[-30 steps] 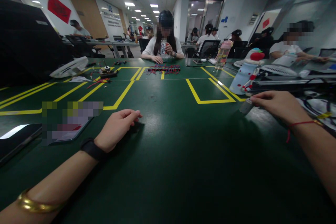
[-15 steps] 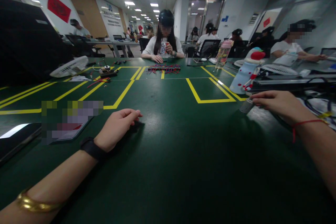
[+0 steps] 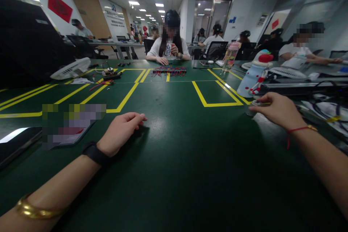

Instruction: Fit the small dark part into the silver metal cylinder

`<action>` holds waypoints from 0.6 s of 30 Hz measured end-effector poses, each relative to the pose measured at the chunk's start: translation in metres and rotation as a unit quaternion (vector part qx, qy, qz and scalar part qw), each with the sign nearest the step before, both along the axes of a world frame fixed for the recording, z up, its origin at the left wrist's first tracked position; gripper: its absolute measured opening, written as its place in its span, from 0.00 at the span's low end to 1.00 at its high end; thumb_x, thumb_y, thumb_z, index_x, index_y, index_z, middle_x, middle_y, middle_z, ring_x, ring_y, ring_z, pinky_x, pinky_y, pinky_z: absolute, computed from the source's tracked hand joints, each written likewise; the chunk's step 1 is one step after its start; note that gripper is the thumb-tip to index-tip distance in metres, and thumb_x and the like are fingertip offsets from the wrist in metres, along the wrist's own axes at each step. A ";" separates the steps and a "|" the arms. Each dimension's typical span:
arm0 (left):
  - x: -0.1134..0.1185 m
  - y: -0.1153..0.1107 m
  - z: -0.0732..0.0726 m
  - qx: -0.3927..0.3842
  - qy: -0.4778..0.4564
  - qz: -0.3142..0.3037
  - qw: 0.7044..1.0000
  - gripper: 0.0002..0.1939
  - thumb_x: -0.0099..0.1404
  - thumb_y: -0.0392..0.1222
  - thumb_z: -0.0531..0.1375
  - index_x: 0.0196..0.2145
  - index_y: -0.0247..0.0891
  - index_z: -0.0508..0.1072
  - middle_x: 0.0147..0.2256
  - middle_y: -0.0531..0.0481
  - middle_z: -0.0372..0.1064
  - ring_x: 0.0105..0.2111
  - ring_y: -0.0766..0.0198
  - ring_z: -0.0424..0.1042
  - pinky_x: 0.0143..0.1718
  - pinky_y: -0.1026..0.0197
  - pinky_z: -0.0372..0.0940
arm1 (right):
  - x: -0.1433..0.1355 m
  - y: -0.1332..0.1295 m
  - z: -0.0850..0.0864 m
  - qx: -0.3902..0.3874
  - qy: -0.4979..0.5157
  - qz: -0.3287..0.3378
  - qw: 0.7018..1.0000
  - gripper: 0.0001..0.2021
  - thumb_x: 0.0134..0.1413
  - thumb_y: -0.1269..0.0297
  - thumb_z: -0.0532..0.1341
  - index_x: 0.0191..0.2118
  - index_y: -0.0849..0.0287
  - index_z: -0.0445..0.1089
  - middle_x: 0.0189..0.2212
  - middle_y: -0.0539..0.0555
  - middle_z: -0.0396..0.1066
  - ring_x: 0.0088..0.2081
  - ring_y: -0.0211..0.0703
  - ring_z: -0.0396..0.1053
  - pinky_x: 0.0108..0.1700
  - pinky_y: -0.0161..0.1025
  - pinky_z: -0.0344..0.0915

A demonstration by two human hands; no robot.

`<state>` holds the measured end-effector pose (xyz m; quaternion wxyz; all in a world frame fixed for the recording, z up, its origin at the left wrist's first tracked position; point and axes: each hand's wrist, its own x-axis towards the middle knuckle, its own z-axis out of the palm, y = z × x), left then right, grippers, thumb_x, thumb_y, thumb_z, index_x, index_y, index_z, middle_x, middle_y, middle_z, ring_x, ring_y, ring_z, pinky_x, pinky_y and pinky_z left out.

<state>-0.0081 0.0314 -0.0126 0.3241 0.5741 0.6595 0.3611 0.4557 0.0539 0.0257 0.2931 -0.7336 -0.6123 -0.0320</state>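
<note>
My right hand [image 3: 278,108] has its thumb and fingers closed around a small grey metal cylinder [image 3: 250,113], just above or on the green table near the blue bottle [image 3: 251,79]. The fingers cover part of the cylinder. At left centre my left hand [image 3: 121,132] rests on the table [image 3: 185,159] with fingers curled and the thumb against the index finger. Nothing shows between them. Nearest to that hand is a flat, blurred-out item [image 3: 77,128].
A dark-framed device [image 3: 20,143] lies at the left edge. Farther off are a white fan [image 3: 72,69], a motor with wires [image 3: 109,71], a bundle of coloured wires [image 3: 170,71] and a pink-capped bottle [image 3: 231,56]. Cables [image 3: 328,112] crowd the right. A person [image 3: 168,45] sits opposite.
My right hand has moved slightly left and its grip on the cylinder has shifted, covering more of it. The cylinder stands more upright. My left hand has stayed still.
</note>
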 end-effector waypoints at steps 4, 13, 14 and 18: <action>0.003 0.000 0.000 0.009 0.007 -0.002 1.000 0.21 0.57 0.59 0.58 0.35 0.39 0.78 0.29 0.49 0.72 0.27 0.64 0.65 0.25 0.64 0.57 | -0.056 -0.012 -0.009 0.045 0.069 0.107 0.991 0.21 0.48 0.54 0.63 0.46 0.62 0.67 0.41 0.59 0.72 0.38 0.39 0.71 0.42 0.37 0.66; 0.002 0.002 -0.001 0.018 0.034 -0.011 0.999 0.21 0.59 0.58 0.56 0.35 0.39 0.77 0.30 0.49 0.72 0.27 0.63 0.66 0.26 0.63 0.57 | -0.182 -0.065 -0.031 -0.021 0.219 0.443 0.869 0.16 0.50 0.63 0.63 0.47 0.56 0.67 0.46 0.53 0.70 0.46 0.36 0.70 0.50 0.37 0.69; 0.002 0.002 0.000 0.020 0.038 -0.014 0.999 0.21 0.59 0.58 0.56 0.35 0.38 0.77 0.30 0.49 0.72 0.27 0.63 0.66 0.26 0.63 0.58 | -0.184 -0.066 -0.033 -0.029 0.220 0.450 0.865 0.16 0.51 0.63 0.62 0.47 0.56 0.67 0.46 0.52 0.70 0.46 0.36 0.70 0.50 0.37 0.69; 0.018 -0.007 0.011 0.040 0.055 -0.037 0.997 0.19 0.60 0.57 0.57 0.37 0.40 0.76 0.31 0.50 0.73 0.29 0.61 0.68 0.30 0.61 0.60 | -0.183 -0.067 -0.038 -0.060 0.257 0.442 0.857 0.19 0.51 0.64 0.62 0.50 0.56 0.63 0.47 0.53 0.68 0.45 0.36 0.70 0.49 0.37 0.70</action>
